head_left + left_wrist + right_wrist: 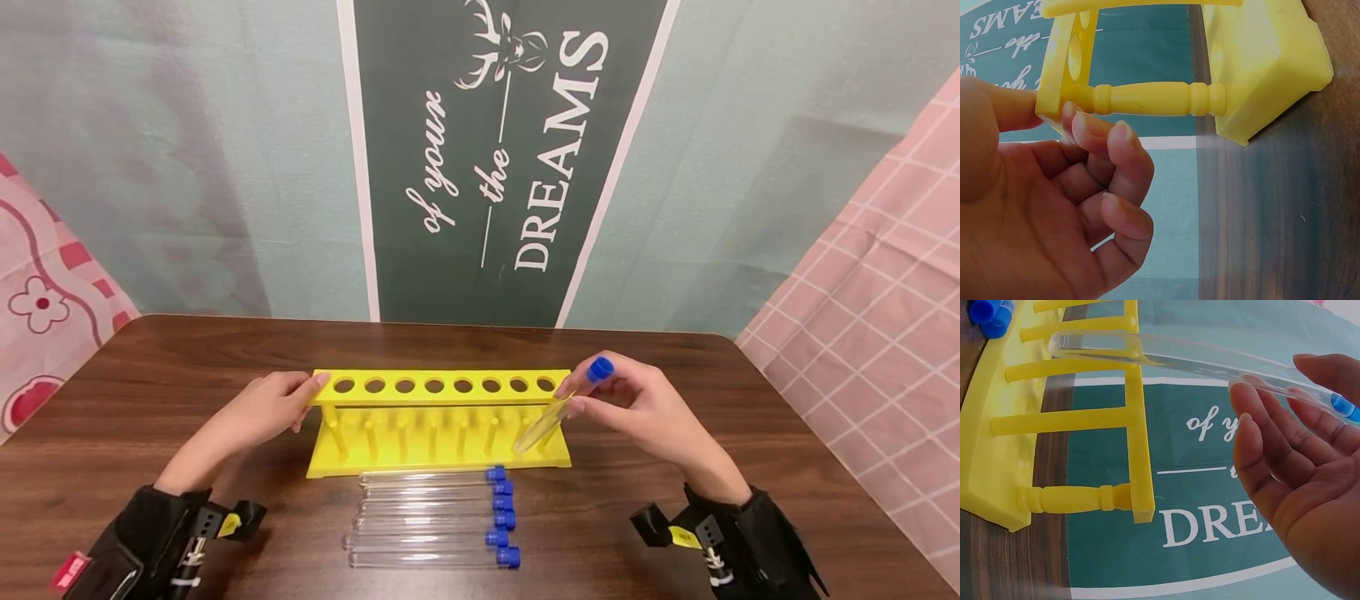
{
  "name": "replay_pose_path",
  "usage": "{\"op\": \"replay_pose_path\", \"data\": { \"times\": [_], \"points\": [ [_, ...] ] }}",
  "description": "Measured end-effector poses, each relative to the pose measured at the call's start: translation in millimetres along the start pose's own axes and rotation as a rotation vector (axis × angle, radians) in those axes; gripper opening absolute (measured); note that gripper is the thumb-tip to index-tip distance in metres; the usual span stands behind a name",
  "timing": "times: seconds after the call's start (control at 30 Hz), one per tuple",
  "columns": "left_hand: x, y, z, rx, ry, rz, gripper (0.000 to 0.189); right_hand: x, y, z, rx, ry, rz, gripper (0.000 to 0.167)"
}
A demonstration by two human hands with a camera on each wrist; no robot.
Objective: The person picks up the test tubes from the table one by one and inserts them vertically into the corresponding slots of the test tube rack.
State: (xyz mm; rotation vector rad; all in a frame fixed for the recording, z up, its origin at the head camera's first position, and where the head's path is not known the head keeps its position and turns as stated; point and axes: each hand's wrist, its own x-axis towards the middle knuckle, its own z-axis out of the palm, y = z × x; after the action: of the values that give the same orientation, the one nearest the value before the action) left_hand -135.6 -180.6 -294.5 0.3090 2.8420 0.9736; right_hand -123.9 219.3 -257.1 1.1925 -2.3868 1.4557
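Note:
A yellow test tube rack [442,417] stands on the table, with a row of holes in its top bar and pegs below. My left hand [266,408] pinches the left end of that top bar, thumb above and fingertips beneath; the left wrist view shows the other fingers loosely curled. With thumb and fingers, my right hand [633,404] holds a clear test tube [1204,359] near its blue cap [600,368]. The tube slants in front of the rack's right end, its rounded bottom pointing down and left. Several capped test tubes [427,523] lie in front of the rack.
The dark wooden table [247,346] ends at a back edge behind the rack. A fabric backdrop [300,167] with white lettering hangs beyond it, and a pink checked cloth [892,275] hangs at the right side.

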Motion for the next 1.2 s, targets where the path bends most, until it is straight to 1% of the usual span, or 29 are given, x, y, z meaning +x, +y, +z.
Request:
{"op": "replay_pose_path", "data": {
  "times": [0.1, 0.23, 0.57, 0.8, 1.03, 1.2],
  "points": [
    [-0.2, -0.3, -0.4, -0.002, 0.002, -0.001, 0.048, 0.6, -0.3, 1.5, -0.017, 0.001, -0.022, 0.024],
    [-0.6, -0.6, -1.1, -0.004, 0.001, -0.006, 0.048, 0.9, -2.1, 3.9, -0.072, 0.019, -0.044, 0.027],
    [-1.6, -1.8, -0.3, 0.002, 0.004, -0.004, 0.045, 3.5, -13.7, 12.8, -0.191, 0.035, -0.067, 0.029],
    [-2.6, -1.3, -0.3, 0.004, 0.000, -0.015, 0.046, 5.1, -19.6, 18.8, -0.221, 0.040, -0.100, 0.027],
    [-2.5, 0.0, 1.5, -0.015, 0.010, -0.024, 0.046, 5.8, -26.9, 22.0, -0.249, 0.069, -0.083, 0.029],
    [-2.8, 0.0, 3.3, -0.030, 0.005, -0.027, 0.044, 10.9, -32.7, 23.0, -0.233, 0.090, -0.043, 0.027]
  ]
}}
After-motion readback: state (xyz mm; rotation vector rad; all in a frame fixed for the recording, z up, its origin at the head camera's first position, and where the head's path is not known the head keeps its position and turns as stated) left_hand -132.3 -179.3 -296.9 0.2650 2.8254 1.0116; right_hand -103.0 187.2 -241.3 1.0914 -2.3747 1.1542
